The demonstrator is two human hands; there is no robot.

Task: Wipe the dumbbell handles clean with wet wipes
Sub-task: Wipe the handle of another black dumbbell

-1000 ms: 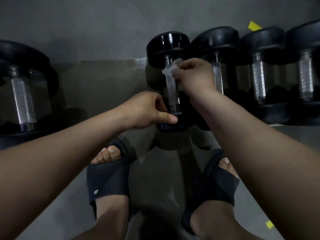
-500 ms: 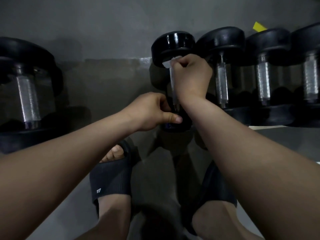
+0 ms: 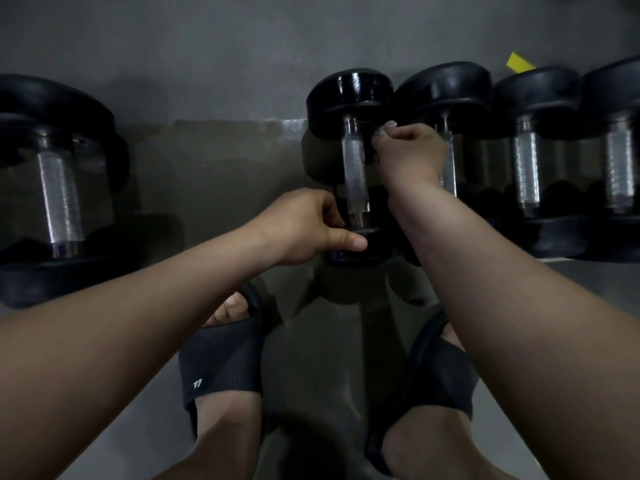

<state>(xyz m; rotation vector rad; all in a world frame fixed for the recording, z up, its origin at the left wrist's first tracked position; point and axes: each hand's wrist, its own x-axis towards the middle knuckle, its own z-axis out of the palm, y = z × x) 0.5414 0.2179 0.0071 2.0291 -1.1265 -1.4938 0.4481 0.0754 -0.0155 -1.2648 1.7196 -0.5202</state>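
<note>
A black dumbbell with a knurled steel handle lies on the grey floor in the middle of the view. My left hand grips its near head, thumb laid across the rim. My right hand sits just right of the handle's far end, fingers curled round a white wet wipe of which only a small edge shows. The handle's whole length is uncovered.
Three more black dumbbells lie in a row to the right, close beside the held one. A larger dumbbell lies at the left. My feet in black slides stand below. A yellow tape mark is at the far right.
My right hand with the wipe has come off the handle and shifted right, leaving the steel bare. My left hand has kept its grip on the near head.
</note>
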